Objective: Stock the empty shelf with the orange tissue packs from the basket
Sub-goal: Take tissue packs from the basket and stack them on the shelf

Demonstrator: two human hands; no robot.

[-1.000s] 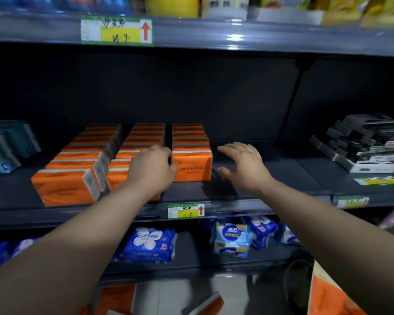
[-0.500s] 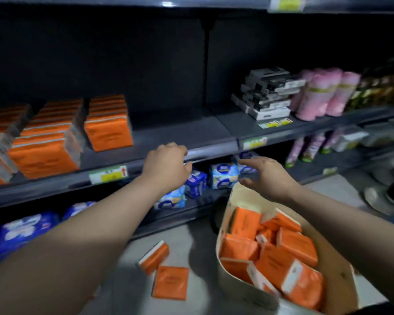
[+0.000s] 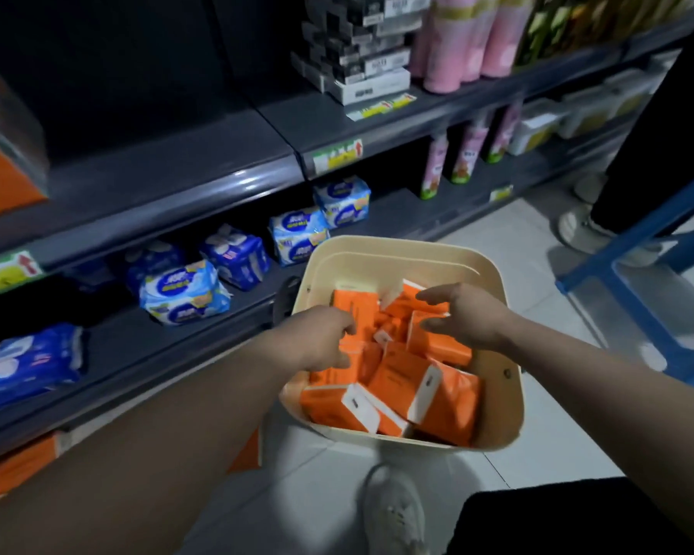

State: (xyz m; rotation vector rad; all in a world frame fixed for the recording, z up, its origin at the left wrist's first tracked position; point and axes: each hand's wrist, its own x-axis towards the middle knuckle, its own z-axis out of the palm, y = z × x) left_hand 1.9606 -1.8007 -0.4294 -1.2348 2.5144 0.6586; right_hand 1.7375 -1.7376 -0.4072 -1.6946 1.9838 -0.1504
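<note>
Shelf: a dark grey shelf (image 3: 169, 162) is seen across the left and the top. A wide part of its middle board is bare.
Floor: pale tiles (image 3: 509, 250) are seen at the right, and the basket is placed on them, in front of the shelf.
Blue stool: a blue frame (image 3: 634, 298) is seen at the right edge, apart from the basket.
Basket: a beige basket (image 3: 397, 244) is seen below the centre, with its opening turned to the camera.
Orange tissue packs: many packs (image 3: 397, 378) are piled loosely inside the basket, lying at different angles. More orange packs (image 3: 5, 170) are stood on the middle board at the far left edge, strongly blurred.
Blue packs: blue and white wrapped packs (image 3: 185, 292) are laid on the lower board, left of the basket.
Boxes and rolls: black and white boxes (image 3: 361, 54) are stacked on the right section, and pink rolls (image 3: 469, 42) are stood just beside them.
White shoe: a white shoe (image 3: 393, 510) is seen on the floor, below the basket.
Left hand: the left hand (image 3: 321, 338) is put into the basket and is lying against the packs with curved fingers. Whether a pack is grasped cannot be told.
Right hand: the right hand (image 3: 465, 314) is held over the packs with its fingers and thumb spread apart. Nothing is grasped by it.
</note>
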